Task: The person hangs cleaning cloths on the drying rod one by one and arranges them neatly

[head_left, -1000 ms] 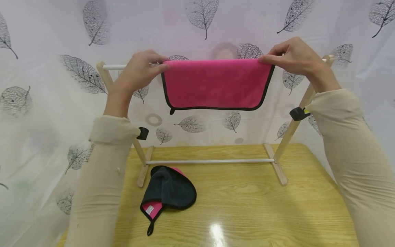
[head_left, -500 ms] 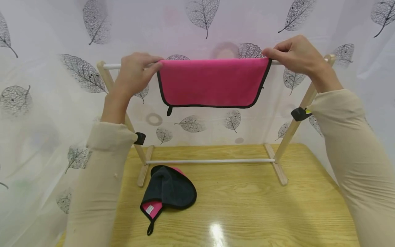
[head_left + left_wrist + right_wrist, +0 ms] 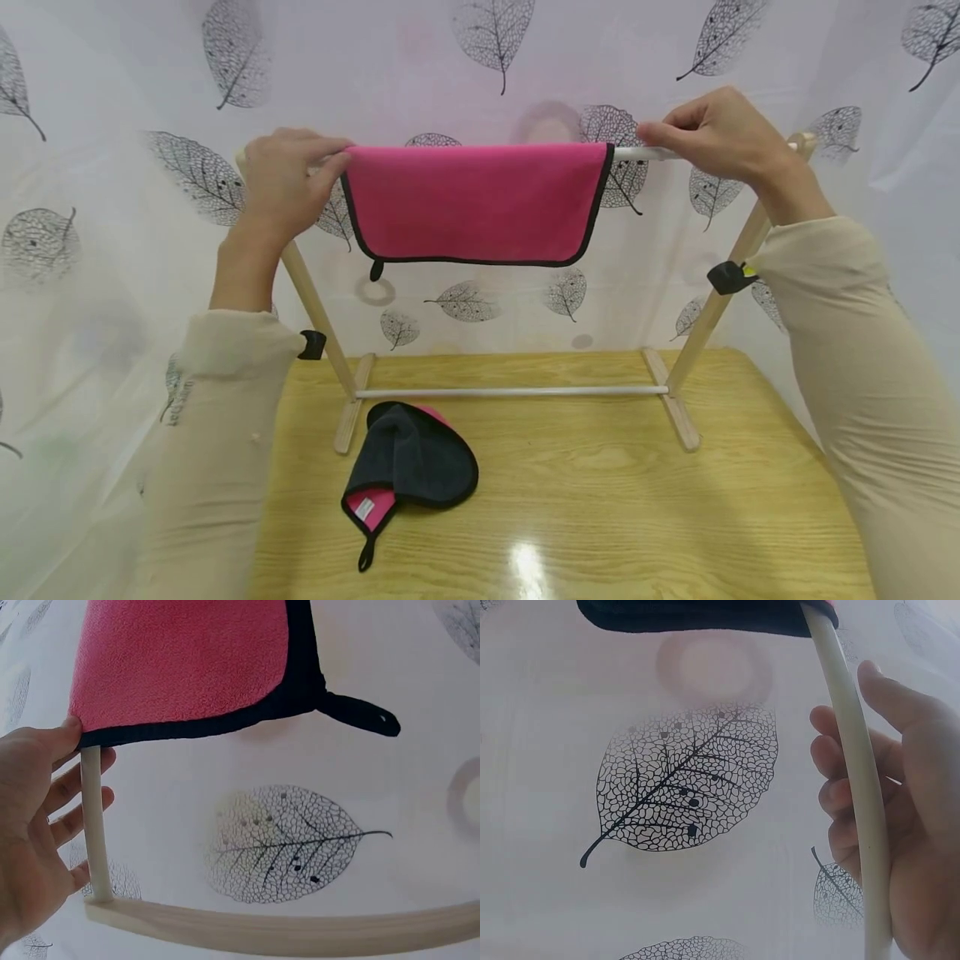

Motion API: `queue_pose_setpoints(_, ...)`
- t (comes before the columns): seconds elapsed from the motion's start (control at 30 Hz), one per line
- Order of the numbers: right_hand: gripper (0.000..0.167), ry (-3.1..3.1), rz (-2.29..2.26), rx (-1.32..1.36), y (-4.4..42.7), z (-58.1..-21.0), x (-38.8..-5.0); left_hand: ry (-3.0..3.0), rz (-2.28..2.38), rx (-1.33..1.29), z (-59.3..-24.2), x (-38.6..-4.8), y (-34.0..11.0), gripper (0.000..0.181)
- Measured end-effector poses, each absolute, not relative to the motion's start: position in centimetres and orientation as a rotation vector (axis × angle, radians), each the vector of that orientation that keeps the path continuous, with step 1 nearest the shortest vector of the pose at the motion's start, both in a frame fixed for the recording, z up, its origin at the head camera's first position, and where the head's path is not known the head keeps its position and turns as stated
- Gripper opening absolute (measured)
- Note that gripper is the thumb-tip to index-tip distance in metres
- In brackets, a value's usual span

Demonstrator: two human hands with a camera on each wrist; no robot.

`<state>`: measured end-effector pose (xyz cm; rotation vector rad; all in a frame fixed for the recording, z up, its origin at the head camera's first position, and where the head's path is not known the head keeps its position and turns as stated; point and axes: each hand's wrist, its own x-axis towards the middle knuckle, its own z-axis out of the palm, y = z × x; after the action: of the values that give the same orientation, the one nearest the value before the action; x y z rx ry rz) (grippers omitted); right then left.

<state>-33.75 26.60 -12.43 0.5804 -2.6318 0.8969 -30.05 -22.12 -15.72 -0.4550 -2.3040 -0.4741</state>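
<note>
A pink towel with black edging point(image 3: 480, 204) hangs folded over the white top bar point(image 3: 637, 154) of a wooden rack. At its left end, my left hand point(image 3: 288, 179) pinches the towel's upper edge at the bar. The left wrist view shows the thumb on the towel point(image 3: 180, 667) and the other fingers behind the bar. My right hand point(image 3: 723, 133) is at the bar, apart from the towel's right edge. In the right wrist view its fingers lie loosely behind the bar point(image 3: 855, 750), with the thumb off to one side. The towel's far side is hidden.
A crumpled dark grey and pink towel point(image 3: 416, 462) with a loop lies on the wooden table point(image 3: 600, 500), front left of the rack. The rack's lower white bar point(image 3: 510, 392) joins its two feet. A leaf-print curtain point(image 3: 465, 50) hangs behind.
The towel has slid left along the bar, together with my left hand. My right hand has let go of the towel's right end and stays near the same spot.
</note>
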Motion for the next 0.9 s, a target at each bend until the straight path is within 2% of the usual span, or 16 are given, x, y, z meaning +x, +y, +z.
queue_pose_setpoints(0.3, 0.034, -2.646, 0.888, 0.585, 26.6, -12.4, -33.6, -2.274, -0.496, -0.408, -15.7, -29.7, -23.8, 0.029)
queue_pose_setpoints(0.63, 0.042, -2.647, 0.866, 0.581, 26.4, -12.5, -33.2, -2.166, -0.653, -0.388, -16.0, -30.0, -25.5, 0.025)
queue_pose_setpoints(0.9, 0.036, -2.63, 0.879, 0.593, 26.2, -12.5, -33.3, -2.179, -0.74, -0.294, -16.0, -29.6, -26.4, 0.03)
